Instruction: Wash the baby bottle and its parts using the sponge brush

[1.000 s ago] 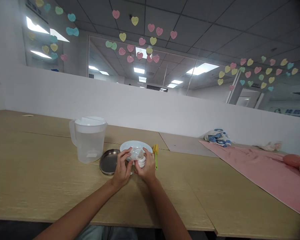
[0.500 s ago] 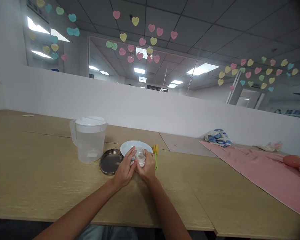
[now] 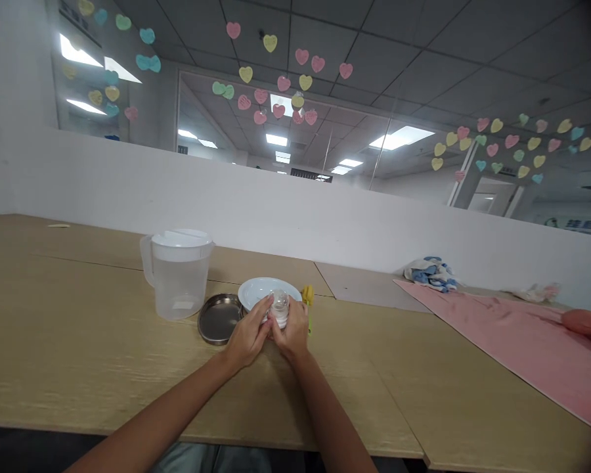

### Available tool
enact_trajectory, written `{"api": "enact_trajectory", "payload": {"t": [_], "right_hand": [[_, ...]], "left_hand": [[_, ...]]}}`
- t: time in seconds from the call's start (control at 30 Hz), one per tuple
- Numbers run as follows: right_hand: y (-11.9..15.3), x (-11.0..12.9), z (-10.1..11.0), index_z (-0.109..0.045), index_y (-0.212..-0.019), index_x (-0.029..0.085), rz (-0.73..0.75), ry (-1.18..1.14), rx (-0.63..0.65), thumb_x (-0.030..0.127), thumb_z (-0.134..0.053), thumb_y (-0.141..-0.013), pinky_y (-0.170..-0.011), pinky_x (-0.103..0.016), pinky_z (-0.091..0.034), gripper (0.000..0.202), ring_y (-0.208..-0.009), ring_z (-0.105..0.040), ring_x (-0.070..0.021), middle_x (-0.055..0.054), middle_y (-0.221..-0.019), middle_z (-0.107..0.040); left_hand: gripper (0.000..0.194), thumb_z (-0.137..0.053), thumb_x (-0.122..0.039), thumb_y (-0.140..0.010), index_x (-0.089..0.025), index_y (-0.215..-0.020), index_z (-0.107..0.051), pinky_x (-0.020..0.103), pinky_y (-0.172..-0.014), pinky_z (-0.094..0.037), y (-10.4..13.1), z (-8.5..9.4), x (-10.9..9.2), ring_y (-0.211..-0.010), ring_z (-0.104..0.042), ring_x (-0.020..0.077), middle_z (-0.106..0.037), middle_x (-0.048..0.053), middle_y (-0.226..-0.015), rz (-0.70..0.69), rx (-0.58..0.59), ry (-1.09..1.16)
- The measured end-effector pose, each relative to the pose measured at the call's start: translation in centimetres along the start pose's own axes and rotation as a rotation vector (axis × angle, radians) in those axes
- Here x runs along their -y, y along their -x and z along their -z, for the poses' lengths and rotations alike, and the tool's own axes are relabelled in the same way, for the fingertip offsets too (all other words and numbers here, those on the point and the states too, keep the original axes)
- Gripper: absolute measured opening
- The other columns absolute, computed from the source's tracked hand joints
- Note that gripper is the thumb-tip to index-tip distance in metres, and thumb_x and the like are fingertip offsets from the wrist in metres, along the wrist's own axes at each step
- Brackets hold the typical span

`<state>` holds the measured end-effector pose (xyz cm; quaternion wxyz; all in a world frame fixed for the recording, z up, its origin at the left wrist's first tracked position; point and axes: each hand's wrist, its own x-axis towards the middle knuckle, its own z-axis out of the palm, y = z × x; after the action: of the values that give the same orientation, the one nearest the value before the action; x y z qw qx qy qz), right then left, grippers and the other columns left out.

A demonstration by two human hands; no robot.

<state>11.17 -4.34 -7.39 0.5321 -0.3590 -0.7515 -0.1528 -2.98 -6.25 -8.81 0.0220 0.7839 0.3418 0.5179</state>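
Observation:
Between my two hands is a small clear, rounded item with a white ridged base [image 3: 280, 305]; its exact kind is hard to make out. My left hand [image 3: 247, 334] closes on its left side, fingertips against the clear top. From the other side my right hand [image 3: 293, 330] wraps around it, and the thumbs meet at the front. Directly behind sits a white bowl [image 3: 256, 287], partly hidden by the hands. A round dark metal tray [image 3: 218, 320] lies left of my left hand. Just right of my right hand shows a yellow and green utensil [image 3: 308, 295], partly covered.
A clear plastic pitcher [image 3: 181, 282] with a white lid stands left of the tray. On the right, a pink cloth [image 3: 502, 322] covers part of the table [image 3: 103, 368], with a blue and white cloth [image 3: 431, 272] bunched near the wall. An orange-pink object [image 3: 584, 322] lies at far right.
Both hands stay closed around the clear item, with the fingers shifting slightly on its top. The whole view has drifted a little; the other things stay where they were.

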Motion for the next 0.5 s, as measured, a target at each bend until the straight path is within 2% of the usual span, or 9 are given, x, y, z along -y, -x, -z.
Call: {"api": "enact_trajectory", "payload": {"t": [0.3,0.5], "right_hand": [[0.11,-0.1,-0.1,-0.049,-0.106,0.011,-0.006,-0.004,-0.003,0.04,-0.045,-0.082,-0.076,-0.041,-0.037,0.038,-0.082,-0.049,-0.0224,-0.009,-0.091,-0.057],[0.2,-0.33,-0.18,-0.052,-0.09,0.014,0.004,0.011,0.045,0.042,-0.04,-0.085,-0.074,-0.04,-0.037,0.032,-0.077,-0.048,-0.0209,-0.007,-0.082,-0.055]], "left_hand": [[0.046,-0.032,-0.031,-0.093,-0.017,-0.137,-0.031,0.036,-0.106,-0.034,0.01,0.05,-0.02,-0.127,-0.039,0.0199,-0.042,0.01,-0.139,0.021,-0.004,0.005],[0.05,-0.032,-0.033,-0.094,-0.019,-0.141,-0.023,0.035,-0.103,-0.036,-0.06,0.25,-0.28,-0.123,-0.043,0.0195,-0.04,0.01,-0.139,0.071,0.033,0.029]]}}
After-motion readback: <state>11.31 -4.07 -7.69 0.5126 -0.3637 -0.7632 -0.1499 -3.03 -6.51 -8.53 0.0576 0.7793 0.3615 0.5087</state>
